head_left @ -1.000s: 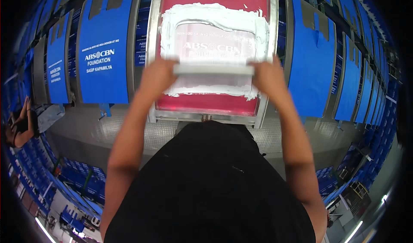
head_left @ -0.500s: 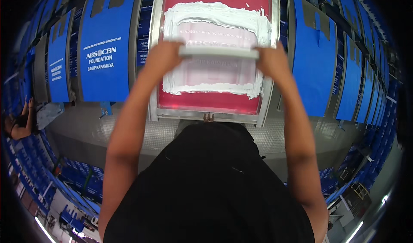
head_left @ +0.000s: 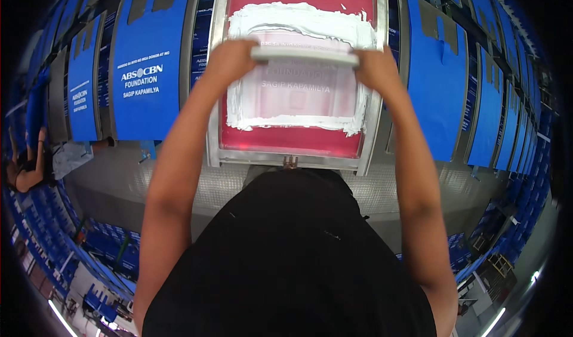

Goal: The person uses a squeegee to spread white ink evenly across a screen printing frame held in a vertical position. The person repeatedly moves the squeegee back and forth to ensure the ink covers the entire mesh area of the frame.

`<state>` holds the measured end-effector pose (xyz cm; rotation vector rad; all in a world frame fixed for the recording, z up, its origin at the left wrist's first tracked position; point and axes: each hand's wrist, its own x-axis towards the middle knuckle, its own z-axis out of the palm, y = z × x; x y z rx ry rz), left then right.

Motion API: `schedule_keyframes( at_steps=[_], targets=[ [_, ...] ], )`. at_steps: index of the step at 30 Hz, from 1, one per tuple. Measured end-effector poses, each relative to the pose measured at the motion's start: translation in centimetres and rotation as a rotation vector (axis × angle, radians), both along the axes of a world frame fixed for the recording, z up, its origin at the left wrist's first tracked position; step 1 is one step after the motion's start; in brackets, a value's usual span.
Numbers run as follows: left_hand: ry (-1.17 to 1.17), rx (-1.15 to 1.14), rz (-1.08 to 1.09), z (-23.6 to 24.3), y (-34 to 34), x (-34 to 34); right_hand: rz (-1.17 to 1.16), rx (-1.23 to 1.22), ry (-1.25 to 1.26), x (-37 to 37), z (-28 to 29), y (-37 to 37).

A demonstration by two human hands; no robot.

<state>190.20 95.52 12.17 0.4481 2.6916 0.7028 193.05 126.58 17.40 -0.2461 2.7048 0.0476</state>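
Note:
A squeegee point(head_left: 304, 56) with a long pale handle lies across the screen printing frame point(head_left: 213, 107) in front of me. My left hand point(head_left: 234, 61) grips its left end and my right hand point(head_left: 376, 71) its right end, both with fingers wrapped round. Thick white ink point(head_left: 298, 16) rings the middle of the red mesh point(head_left: 280, 140). Inside that ring the mesh looks pale pink, with lettering showing through below the squeegee. The squeegee's blade and my fingertips are largely hidden.
Blue cut sheets point(head_left: 143, 74) with white print lie on the long table to the left. Plain blue sheets point(head_left: 436, 86) line it on the right. A metal hinge or clip point(head_left: 290, 162) sits at the frame's near edge. Another person point(head_left: 33, 167) works at the far left.
Both my hands have moved the squeegee slightly away from me, up the screen. More lettering shows on the near side of it. The person at the left has shifted their arms.

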Motion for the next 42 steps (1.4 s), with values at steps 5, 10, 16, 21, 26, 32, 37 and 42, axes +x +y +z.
schedule_keyframes(
  at_steps=[5, 10, 16, 21, 26, 32, 37, 42],
  targets=[
    [0.21, 0.222, -0.071, 0.1, -1.9, 16.5, -0.063, -0.146, 0.079, 15.8, 1.7, -3.3],
    [0.031, -0.029, 0.004, -1.8, 0.0, 3.6, -0.013, -0.028, 0.147, 4.9, -1.1, -0.8],
    [0.051, 0.001, -0.017, 0.2, 1.4, -7.0, -0.002, -0.012, 0.022, -7.8, -0.6, 0.8],
    [0.777, 0.133, 0.159, 2.3, -0.8, -5.0, 0.048, -0.061, 0.009, -11.1, 4.1, 0.4],
    [-0.601, 0.329, 0.057, 2.7, -1.5, 14.8, 0.022, -0.204, -0.042, -14.8, 1.5, 1.8],
    [-1.143, 0.881, 0.356, -6.3, 3.0, 30.7, 0.123, -0.172, -0.164, -14.3, 0.8, -1.7],
    [-1.043, 0.891, 0.226, -7.4, 2.9, 31.2, 0.146, -0.136, 0.067, -13.1, -0.8, -4.6],
    [-1.038, 0.904, 0.229, -2.6, 2.6, 29.6, 0.093, -0.078, 0.038, -5.9, 1.7, -5.9]
  ],
)
